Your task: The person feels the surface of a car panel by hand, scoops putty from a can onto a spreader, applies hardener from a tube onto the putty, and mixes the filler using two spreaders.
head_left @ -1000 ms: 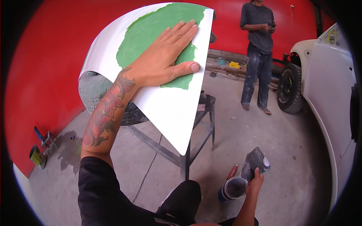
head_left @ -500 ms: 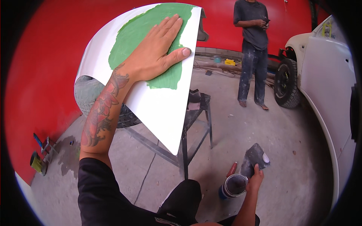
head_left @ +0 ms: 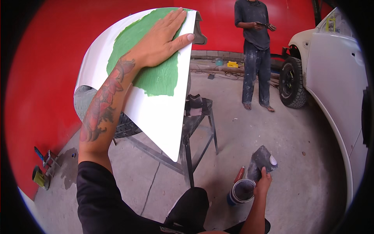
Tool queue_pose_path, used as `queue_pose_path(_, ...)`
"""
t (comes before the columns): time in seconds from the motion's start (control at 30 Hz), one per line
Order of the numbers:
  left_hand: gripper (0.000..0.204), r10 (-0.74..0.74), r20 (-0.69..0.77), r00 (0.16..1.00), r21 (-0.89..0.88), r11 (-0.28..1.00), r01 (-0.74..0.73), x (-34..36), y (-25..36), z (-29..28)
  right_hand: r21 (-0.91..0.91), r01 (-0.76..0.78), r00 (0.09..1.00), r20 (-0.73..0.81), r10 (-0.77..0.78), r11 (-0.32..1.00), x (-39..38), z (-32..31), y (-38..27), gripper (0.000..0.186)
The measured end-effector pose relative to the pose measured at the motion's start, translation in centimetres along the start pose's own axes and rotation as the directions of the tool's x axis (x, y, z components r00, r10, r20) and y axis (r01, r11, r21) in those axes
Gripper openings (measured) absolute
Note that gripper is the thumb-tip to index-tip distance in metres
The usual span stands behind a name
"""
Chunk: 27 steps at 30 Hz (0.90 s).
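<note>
My left hand (head_left: 163,43) lies flat, fingers stretched, on a green filler patch (head_left: 157,84) that covers much of a white car fender (head_left: 159,121). Its fingertips reach the patch's top edge, and the thumb points toward the fender's right edge. Low on the right, my right hand (head_left: 263,182) has its thumb and fingers closed at the lower edge of a dark grey sheet (head_left: 259,160), which looks like sandpaper and bears a pale oval spot. Right beside that hand is a round tub (head_left: 232,197) with a dark inside. A reddish-brown tool handle (head_left: 240,174) sticks up by its rim.
A dark metal stand (head_left: 187,152) and a tyre (head_left: 128,126) are under the fender. Another person (head_left: 255,46) stands at the back, holding a small dark object. A white car (head_left: 331,66) fills the right side. A yellow-green bucket (head_left: 40,178) sits far left.
My left hand has slid up the green patch toward its top right edge. The view has shifted slightly. The other person's hands have moved apart. My right hand keeps its hold.
</note>
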<state>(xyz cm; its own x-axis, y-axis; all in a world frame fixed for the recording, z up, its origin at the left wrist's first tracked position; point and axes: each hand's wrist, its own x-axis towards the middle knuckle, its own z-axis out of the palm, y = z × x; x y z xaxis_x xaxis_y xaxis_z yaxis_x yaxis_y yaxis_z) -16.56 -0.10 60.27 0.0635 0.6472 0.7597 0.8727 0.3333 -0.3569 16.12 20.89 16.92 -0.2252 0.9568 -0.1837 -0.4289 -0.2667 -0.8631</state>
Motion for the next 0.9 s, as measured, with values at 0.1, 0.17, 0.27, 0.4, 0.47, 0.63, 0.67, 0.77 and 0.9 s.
queue_pose_path(0.1,0.078,-0.127,0.065,0.990,-0.090,0.987,0.133,3.0,-1.7,-1.4,0.009,0.013,1.000,0.012,-0.013,1.000,0.5,-0.4,0.5,0.025)
queue_pose_path(0.17,0.080,-0.236,0.106,0.966,-0.106,0.963,0.246,3.8,-1.8,-1.3,0.028,0.022,0.999,0.028,-0.023,0.999,0.5,-0.3,0.6,0.024)
queue_pose_path(0.27,0.075,-0.149,-0.056,0.987,0.008,0.989,0.150,2.2,-1.1,1.0,0.026,0.014,1.000,0.021,-0.014,1.000,0.5,-0.4,0.7,0.024)
queue_pose_path(0.4,0.076,0.065,-0.036,0.997,0.062,0.996,-0.063,-0.7,1.8,0.9,-0.002,0.040,0.999,-0.013,-0.040,0.999,1.2,-1.4,1.4,0.027)
queue_pose_path(0.47,0.076,0.045,-0.014,0.999,-0.024,0.999,-0.046,-0.2,0.5,0.1,-0.033,0.067,0.997,-0.029,-0.068,0.997,1.3,-1.2,1.8,0.029)
queue_pose_path(0.63,0.077,-0.181,-0.049,0.982,-0.080,0.981,0.177,2.2,-2.2,0.6,-0.003,0.074,0.997,0.019,-0.074,0.997,0.9,-0.8,1.2,0.028)
queue_pose_path(0.67,0.077,-0.241,-0.050,0.969,-0.051,0.970,0.238,2.2,-1.9,0.8,0.001,0.077,0.997,0.008,-0.077,0.997,0.8,-0.7,1.1,0.028)
queue_pose_path(0.77,0.080,-0.172,-0.017,0.985,-0.067,0.983,0.170,0.9,-0.3,0.5,0.026,0.021,1.000,0.016,-0.022,0.999,0.9,-0.9,0.9,0.024)
queue_pose_path(0.9,0.083,-0.083,0.008,0.996,-0.115,0.990,0.084,-0.6,0.3,0.0,0.011,0.059,0.998,0.008,-0.059,0.998,1.4,-1.3,1.4,0.024)
